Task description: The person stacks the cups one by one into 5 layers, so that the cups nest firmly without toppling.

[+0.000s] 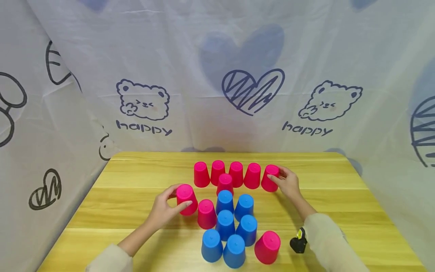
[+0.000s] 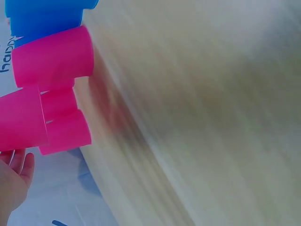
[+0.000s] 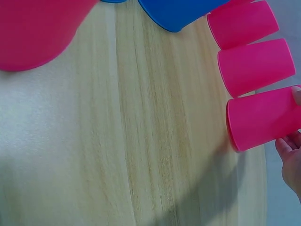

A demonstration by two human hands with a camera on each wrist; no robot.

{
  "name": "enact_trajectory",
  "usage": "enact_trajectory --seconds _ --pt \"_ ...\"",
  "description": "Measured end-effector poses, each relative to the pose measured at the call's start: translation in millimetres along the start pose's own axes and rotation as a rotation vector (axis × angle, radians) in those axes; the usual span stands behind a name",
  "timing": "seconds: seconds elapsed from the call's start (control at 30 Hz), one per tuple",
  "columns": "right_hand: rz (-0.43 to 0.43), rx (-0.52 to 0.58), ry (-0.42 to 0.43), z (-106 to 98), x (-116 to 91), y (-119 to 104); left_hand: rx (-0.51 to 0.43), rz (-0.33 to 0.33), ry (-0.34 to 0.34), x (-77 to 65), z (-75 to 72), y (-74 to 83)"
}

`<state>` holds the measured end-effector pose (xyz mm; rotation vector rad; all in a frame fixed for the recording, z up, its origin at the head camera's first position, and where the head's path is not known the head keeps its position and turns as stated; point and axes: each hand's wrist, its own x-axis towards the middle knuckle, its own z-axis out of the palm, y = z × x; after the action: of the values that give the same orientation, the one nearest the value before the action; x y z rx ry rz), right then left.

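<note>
In the head view, my left hand (image 1: pixel 162 207) grips an upside-down pink cup (image 1: pixel 185 198), thumb on its near side and fingers behind. Another pink cup (image 1: pixel 206 214) is just right of it. My right hand (image 1: pixel 288 184) holds the pink cup (image 1: pixel 270 178) at the right end of the back row, with the thumb across its front. The right wrist view has this same cup (image 3: pixel 263 118) between thumb and fingers, beside its row neighbour (image 3: pixel 256 66). At the left edge of the left wrist view, fingers (image 2: pixel 18 162) curl against the left hand's cup (image 2: pixel 21 120).
Several upside-down blue cups (image 1: pixel 225 225) stand in the middle of the wooden table (image 1: pixel 129 173). One pink cup (image 1: pixel 225 184) sits behind them, another (image 1: pixel 267 247) at the front right. A small black object (image 1: pixel 298 241) is beside the right sleeve. A printed cloth (image 1: pixel 204 124) hangs behind.
</note>
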<state>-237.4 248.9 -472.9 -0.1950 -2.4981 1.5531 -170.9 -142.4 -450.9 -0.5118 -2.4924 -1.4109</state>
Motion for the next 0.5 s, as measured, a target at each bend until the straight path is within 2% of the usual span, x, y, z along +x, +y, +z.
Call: enact_trajectory --seconds 0.13,0.3,0.5 --pt "0.009 0.007 -0.008 0 2 -1 -0.028 -0.04 0.042 9.3 -2.6 4.7" --pt "0.024 -0.003 -0.015 -1 3 -3 -0.106 -0.149 0.114 23.9 -6.7 10.8" --pt "0.017 -0.007 -0.029 -2 1 -2 -0.122 -0.198 0.123 36.8 -8.7 11.7"
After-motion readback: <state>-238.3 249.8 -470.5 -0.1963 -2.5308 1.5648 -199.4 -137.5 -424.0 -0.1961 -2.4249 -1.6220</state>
